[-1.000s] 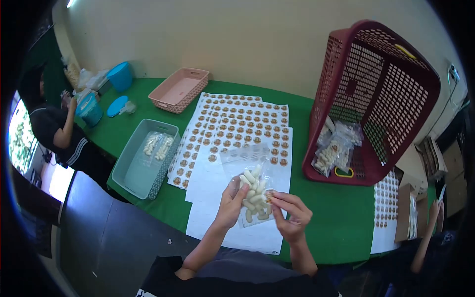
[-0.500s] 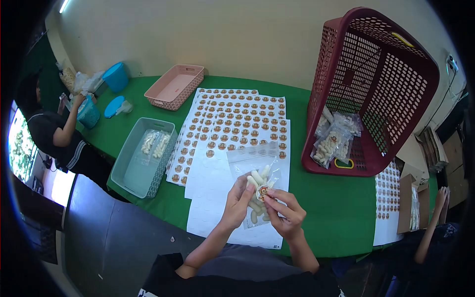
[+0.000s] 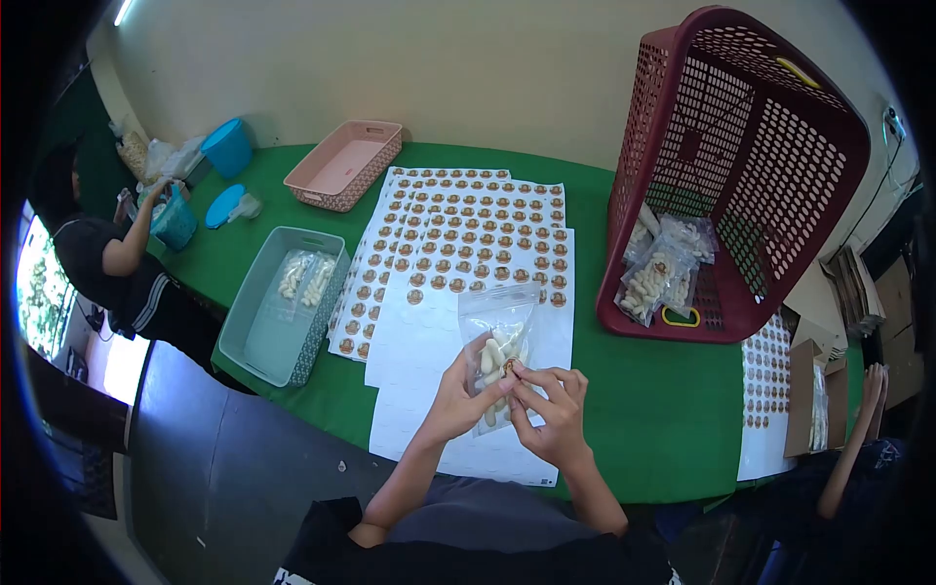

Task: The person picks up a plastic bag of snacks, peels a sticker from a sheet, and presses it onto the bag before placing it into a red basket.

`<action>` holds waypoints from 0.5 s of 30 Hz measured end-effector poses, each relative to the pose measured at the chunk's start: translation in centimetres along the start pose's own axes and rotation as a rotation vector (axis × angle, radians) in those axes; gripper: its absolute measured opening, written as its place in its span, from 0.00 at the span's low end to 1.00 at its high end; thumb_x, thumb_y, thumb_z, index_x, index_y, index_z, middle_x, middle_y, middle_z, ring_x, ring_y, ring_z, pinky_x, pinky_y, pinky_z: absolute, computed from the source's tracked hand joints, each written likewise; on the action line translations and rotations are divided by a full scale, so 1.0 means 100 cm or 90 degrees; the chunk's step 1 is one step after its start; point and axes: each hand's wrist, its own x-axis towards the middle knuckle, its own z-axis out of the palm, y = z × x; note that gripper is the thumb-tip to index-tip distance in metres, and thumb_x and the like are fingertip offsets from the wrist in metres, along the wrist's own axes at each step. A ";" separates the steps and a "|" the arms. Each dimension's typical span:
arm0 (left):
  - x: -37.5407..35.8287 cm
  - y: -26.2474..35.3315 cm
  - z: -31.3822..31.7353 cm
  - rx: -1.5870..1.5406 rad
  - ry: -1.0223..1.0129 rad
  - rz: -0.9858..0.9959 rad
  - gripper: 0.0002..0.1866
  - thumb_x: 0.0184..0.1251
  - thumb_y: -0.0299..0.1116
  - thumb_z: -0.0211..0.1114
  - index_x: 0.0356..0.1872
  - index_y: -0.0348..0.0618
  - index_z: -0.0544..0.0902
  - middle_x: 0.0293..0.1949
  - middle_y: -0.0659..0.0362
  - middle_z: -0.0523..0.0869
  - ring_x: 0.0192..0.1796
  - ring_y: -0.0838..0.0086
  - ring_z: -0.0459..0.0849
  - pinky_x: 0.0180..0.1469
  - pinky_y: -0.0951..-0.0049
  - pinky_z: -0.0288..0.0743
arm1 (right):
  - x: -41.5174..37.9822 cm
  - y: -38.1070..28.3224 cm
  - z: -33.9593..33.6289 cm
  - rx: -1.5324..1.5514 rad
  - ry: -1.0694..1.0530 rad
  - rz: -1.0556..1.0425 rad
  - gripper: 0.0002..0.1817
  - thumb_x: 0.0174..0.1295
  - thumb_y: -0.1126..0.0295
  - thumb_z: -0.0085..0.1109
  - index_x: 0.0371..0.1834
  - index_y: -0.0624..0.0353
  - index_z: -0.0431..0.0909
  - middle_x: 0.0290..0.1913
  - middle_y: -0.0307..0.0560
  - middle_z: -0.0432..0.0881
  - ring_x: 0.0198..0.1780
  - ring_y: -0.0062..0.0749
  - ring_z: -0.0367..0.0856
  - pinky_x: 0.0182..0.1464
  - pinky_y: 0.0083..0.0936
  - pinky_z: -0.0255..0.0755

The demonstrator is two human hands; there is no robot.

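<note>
A clear zip bag (image 3: 499, 317) of pale, finger-shaped pieces is held up over the white sticker sheets (image 3: 419, 336). My left hand (image 3: 456, 398) grips the bag's left side, its thumb across the front. On the bag's front is a round brown-and-white sticker (image 3: 508, 368), partly covered by fingers. My right hand (image 3: 554, 408) pinches at this sticker with thumb and forefinger, the other fingers curled. Whether the sticker lies fully flat on the bag is hidden. Rows of the same round stickers fill the upper part of the sheets.
A green-grey basket (image 3: 255, 341) with filled bags stands left, a pink basket (image 3: 336, 168) behind it. At right, a tipped maroon basket (image 3: 624, 234) holds several stickered bags (image 3: 655, 283). One person (image 3: 117, 249) works at far left beside a blue tub (image 3: 175, 222); another person's hands (image 3: 873, 390) show at far right.
The bag has turned more upright and narrower to my view. My right hand has shifted slightly left and now covers more of the sticker; my left thumb has moved down off its upper edge.
</note>
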 end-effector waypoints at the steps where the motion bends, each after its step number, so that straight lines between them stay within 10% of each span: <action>1: 0.000 -0.001 -0.001 0.001 -0.001 -0.002 0.29 0.55 0.25 0.56 0.57 0.30 0.54 0.50 0.50 0.69 0.52 0.70 0.68 0.54 0.72 0.62 | -0.001 0.000 0.000 0.020 -0.015 0.007 0.14 0.37 0.75 0.59 0.31 0.56 0.79 0.40 0.34 0.76 0.38 0.29 0.69 0.43 0.26 0.57; 6: 0.004 -0.009 -0.003 -0.046 -0.024 -0.015 0.28 0.56 0.25 0.55 0.57 0.30 0.55 0.49 0.51 0.70 0.52 0.72 0.69 0.53 0.73 0.63 | -0.004 0.013 -0.002 0.137 -0.010 -0.011 0.18 0.38 0.74 0.61 0.37 0.59 0.75 0.40 0.39 0.75 0.40 0.30 0.67 0.41 0.25 0.61; 8: 0.002 -0.008 -0.001 -0.047 -0.023 -0.028 0.27 0.56 0.26 0.55 0.56 0.31 0.56 0.48 0.52 0.70 0.51 0.72 0.69 0.53 0.73 0.63 | -0.006 0.016 0.001 0.278 0.196 0.277 0.23 0.39 0.72 0.63 0.42 0.63 0.69 0.38 0.44 0.73 0.41 0.31 0.67 0.41 0.24 0.64; 15: -0.002 -0.005 0.009 0.041 -0.093 -0.042 0.26 0.56 0.26 0.56 0.55 0.34 0.59 0.46 0.54 0.72 0.49 0.73 0.71 0.51 0.73 0.65 | -0.006 0.031 0.000 0.719 -0.157 0.496 0.17 0.52 0.66 0.57 0.41 0.66 0.69 0.36 0.43 0.74 0.38 0.21 0.73 0.39 0.17 0.68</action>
